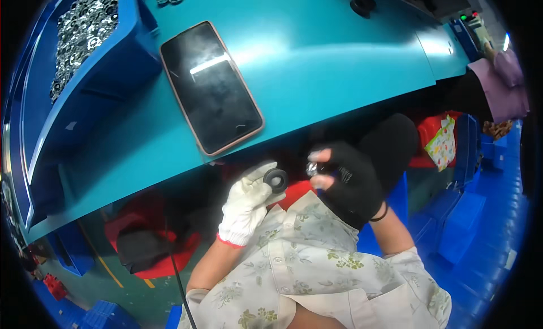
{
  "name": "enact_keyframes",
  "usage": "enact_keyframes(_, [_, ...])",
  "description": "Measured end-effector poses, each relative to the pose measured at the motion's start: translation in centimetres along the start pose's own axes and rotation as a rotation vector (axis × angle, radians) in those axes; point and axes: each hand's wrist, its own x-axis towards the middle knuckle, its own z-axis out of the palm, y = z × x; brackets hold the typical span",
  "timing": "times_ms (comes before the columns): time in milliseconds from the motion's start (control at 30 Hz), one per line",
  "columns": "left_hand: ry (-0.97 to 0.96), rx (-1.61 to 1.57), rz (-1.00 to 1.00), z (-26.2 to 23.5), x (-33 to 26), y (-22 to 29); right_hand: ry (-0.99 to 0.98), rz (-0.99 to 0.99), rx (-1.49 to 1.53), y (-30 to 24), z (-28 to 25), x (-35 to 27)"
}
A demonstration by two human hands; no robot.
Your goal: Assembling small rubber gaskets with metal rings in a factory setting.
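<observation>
Floral shirt (322,267) nearest, left grip (247,201) pinches a black ring (276,190); right grip (354,186), turned inward, a silvery part (311,169).

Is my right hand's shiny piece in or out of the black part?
Out: a gap separates the shiny piece in the right hand from the black part in the left hand.

Glare slices the black rectangular glass-faced phone (212,97) at eleven o'clock; black-fabric-gloved right hand (352,181) slightly blurred past three; fisheye edges bow into darkness!
</observation>
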Motion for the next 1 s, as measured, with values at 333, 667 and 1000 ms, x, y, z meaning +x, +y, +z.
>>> enact_keyframes(333, [-0.050,0.045,0.038,1.5,-0.5,-1.0,-0.050,-0.147,-0.141,2.2,2.2,-1.4])
enact_keyframes(667, [0.047,0.256,0.145,1.8,-0.5,-1.6,-0.029,-0.315,-0.476,3.3,2.7,-1.8])
enact_keyframes(1000, [0.071,0.818,0.318,2.8,-0.9,-1.5,-0.091,-0.134,-0.376,3.5,3.6,-1.5])
